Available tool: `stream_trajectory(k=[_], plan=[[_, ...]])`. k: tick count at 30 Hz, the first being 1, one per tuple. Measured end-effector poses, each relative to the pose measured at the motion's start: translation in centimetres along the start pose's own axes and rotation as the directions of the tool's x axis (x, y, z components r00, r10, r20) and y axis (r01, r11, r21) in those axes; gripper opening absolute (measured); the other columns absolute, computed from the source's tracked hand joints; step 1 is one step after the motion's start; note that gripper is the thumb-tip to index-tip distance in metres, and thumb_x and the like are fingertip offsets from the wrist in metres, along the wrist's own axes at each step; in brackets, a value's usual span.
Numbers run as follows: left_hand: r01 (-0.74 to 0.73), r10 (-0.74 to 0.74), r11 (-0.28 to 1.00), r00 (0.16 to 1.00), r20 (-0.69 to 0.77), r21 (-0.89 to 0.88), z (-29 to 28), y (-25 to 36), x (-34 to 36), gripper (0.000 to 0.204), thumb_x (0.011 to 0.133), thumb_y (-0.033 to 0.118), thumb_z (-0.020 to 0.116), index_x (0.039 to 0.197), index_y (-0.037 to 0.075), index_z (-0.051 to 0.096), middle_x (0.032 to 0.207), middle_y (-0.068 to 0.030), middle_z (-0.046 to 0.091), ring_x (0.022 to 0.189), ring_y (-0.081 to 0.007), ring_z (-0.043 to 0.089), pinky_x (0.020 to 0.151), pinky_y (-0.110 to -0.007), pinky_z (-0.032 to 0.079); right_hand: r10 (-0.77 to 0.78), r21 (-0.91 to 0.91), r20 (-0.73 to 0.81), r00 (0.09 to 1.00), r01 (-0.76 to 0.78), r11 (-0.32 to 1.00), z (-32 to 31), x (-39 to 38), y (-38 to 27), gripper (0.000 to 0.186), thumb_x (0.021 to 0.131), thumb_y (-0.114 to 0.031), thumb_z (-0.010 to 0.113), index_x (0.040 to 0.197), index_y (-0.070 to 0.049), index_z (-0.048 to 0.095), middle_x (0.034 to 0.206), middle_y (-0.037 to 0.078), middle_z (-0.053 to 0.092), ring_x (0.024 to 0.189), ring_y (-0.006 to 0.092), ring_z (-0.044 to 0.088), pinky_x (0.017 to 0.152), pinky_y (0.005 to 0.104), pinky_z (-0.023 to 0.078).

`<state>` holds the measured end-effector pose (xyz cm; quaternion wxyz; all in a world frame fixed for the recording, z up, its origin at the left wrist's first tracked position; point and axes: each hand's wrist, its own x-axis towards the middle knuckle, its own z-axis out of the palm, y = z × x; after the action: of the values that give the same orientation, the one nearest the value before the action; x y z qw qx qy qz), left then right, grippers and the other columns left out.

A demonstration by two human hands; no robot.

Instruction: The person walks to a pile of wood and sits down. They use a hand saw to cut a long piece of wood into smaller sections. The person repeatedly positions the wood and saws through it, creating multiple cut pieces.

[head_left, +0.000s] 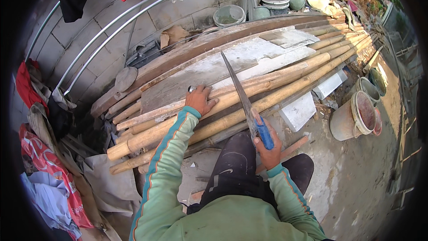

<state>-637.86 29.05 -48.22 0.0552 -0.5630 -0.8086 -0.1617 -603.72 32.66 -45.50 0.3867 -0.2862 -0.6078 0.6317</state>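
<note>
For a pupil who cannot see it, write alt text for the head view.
A person's right hand holds a blue-handled saw pointing away over bamboo poles and boards, where the left hand rests. Buckets sit to the right.

Red sheet (57,174), far left – carries white lettering, printed straight onto the red. Large characters on its upper part, bent by folds and cut by creases; smaller white ones lower down, near its right edge. Only fragments show, no full word legible. Dark trousers (228,185) – small pale hooked mark on the thigh, with a thin curved line above it; cannot tell whether print, emblem or smear.
</note>
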Motion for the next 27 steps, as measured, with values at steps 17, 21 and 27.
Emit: stream_trajectory(k=[17,21,27], plan=[[0.076,-0.079,0.997,0.979,-0.188,-0.026,4.3,4.3,1.8,0.036,0.098,0.044,0.069,0.119,0.015,0.074,0.123,-0.0064,0.070,0.110,-0.0314,0.069,0.104,-0.055,0.040,0.072,0.013,-0.024,0.997,-0.072,0.997,-2.2,-1.9,-0.6,0.066,0.093,-0.011,0.076,0.152,0.006,0.051,0.134,0.013,0.063,0.116,0.0179,0.059,0.101,0.0333,0.047],[0.117,-0.122,0.992,0.984,-0.128,-0.047,3.7,3.6,1.5,0.036,0.098,0.044,0.070,0.121,0.016,0.075,0.125,-0.0063,0.070,0.114,-0.0319,0.067,0.105,-0.054,0.041,-0.028,-0.037,-0.016,0.999,0.028,0.999,-2.7,-1.9,0.2,0.066,0.093,-0.010,0.075,0.153,0.003,0.051,0.112,0.006,0.063,0.089,0.0101,0.055,0.077,0.0258,0.045],[0.043,-0.048,0.999,0.983,-0.176,-0.031,3.9,3.9,1.1,0.037,0.097,0.043,0.071,0.121,0.015,0.075,0.127,-0.0090,0.068,0.109,-0.0339,0.070,0.105,-0.054,0.040,0.034,-0.030,0.025,0.999,-0.033,0.999,-1.7,-1.4,-0.7,0.066,0.092,-0.010,0.078,0.150,0.008,0.052,0.143,0.018,0.063,0.131,0.0228,0.060,0.113,0.0374,0.046]])
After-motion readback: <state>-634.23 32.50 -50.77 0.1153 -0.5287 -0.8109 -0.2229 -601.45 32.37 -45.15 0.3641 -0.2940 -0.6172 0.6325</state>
